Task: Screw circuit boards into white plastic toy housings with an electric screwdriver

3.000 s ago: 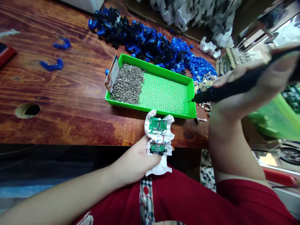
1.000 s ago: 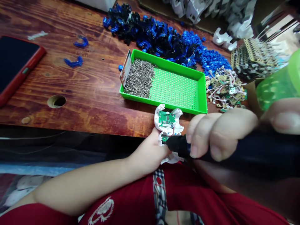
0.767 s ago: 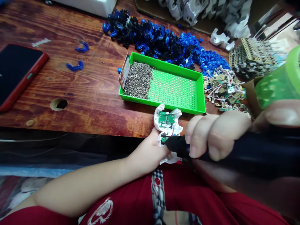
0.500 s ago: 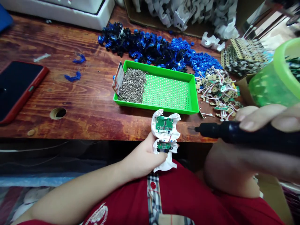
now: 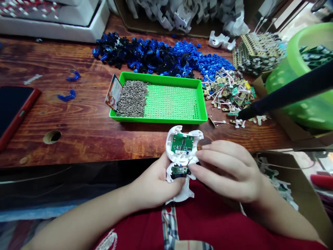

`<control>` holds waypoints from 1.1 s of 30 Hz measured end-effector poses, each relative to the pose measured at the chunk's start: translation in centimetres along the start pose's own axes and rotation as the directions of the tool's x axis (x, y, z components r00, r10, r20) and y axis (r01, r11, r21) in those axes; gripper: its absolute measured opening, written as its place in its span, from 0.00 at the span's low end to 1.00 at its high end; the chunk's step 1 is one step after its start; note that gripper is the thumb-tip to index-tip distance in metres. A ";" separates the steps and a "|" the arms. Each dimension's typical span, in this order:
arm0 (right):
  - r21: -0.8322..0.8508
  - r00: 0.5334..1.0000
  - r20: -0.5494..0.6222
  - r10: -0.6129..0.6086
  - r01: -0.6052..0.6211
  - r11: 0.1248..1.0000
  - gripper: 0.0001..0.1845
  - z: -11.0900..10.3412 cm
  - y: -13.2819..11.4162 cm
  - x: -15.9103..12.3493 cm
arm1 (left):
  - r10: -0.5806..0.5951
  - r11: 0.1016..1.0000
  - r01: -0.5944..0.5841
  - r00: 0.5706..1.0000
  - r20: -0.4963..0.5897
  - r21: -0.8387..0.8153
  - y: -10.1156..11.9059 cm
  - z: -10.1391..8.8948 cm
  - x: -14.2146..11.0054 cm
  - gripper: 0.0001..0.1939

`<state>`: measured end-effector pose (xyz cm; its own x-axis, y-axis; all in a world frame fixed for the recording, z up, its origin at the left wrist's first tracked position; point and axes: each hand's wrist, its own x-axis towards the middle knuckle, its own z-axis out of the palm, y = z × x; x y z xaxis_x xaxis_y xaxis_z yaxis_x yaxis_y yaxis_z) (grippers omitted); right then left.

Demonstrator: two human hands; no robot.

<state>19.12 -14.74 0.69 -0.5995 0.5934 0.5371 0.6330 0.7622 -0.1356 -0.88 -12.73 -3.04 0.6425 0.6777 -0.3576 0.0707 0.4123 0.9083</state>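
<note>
My left hand is closed round a white plastic housing, held upright at the table's near edge above my lap. The housing carries two small green circuit boards, the upper one showing fully. My right hand reaches in from the right. Its fingers are pressed together against the housing's right side by the lower board; the thumb is hidden. A black electric screwdriver hangs free at the upper right, tip pointing left, with no hand on it.
A green perforated tray holds a pile of small screws and a card. Behind it lie blue and black plastic parts, wired small boards and white housings. A green tub stands right, a red-cased phone left.
My right hand drove the screwdriver at the lower board, lifted it away, then let it go and came down onto the housing. The view shifted slightly.
</note>
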 end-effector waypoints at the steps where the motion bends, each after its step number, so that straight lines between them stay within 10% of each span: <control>1: -0.032 0.997 0.020 -0.079 0.080 0.996 0.09 0.0 0.1 0.3 | -0.003 1.000 0.003 1.000 0.007 0.005 0.1 0.1 0.0 0.28; 12: -0.183 0.940 0.026 -0.341 0.340 0.922 0.14 1.3 1.7 -0.2 | 0.083 0.996 -0.082 0.996 -0.032 0.047 -0.1 0.5 -0.4 0.28; 23: 0.111 0.995 -0.103 -0.018 0.029 0.993 0.13 2.5 0.5 -0.5 | 0.282 0.896 -0.292 0.956 0.079 0.335 -1.3 -0.6 -0.7 0.30; 33: 0.229 0.984 -0.180 0.013 0.029 0.973 0.14 3.3 0.1 -1.1 | 0.333 0.790 -0.350 0.934 0.128 0.503 -1.2 -0.7 -0.9 0.13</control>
<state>18.21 -14.47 -2.68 -0.4936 0.5470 0.6762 0.4860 0.8182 -0.3071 -2.07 -13.37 -3.96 0.7215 0.6924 -0.0042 0.2148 -0.2179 0.9520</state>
